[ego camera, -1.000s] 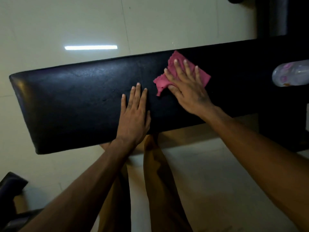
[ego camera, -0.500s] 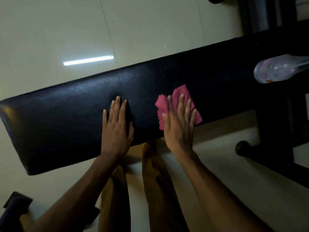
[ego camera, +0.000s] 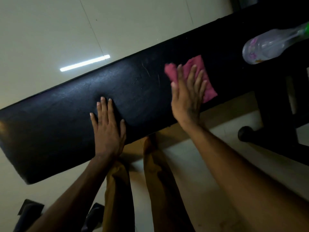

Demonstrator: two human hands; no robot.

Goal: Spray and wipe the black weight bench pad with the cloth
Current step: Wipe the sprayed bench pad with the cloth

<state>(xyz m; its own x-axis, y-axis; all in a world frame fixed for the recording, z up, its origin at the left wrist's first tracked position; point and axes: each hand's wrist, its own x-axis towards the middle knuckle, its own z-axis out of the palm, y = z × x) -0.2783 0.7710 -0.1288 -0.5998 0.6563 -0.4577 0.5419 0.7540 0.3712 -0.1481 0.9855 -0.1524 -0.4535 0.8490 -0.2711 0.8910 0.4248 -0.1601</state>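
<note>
The right grip (ego camera: pixel 187 96) covers much of the pink cloth (ego camera: pixel 209 86); beyond it, the spray bottle (ego camera: pixel 269 46) looks cut off at its nozzle.

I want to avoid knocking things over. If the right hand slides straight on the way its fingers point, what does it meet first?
Probably nothing on the pad: the right hand on the cloth points toward the pad's far edge. The spray bottle lies off to the right.

surface pad (ego camera: pixel 66 124): glossy black | cloth (ego camera: pixel 200 72): pink-red, plain | spray bottle (ego camera: pixel 267 47): clear, pink flower print, green top | floor (ego camera: pixel 50 30): pale cream tile | trousers (ego camera: pixel 158 181): mustard brown
</note>
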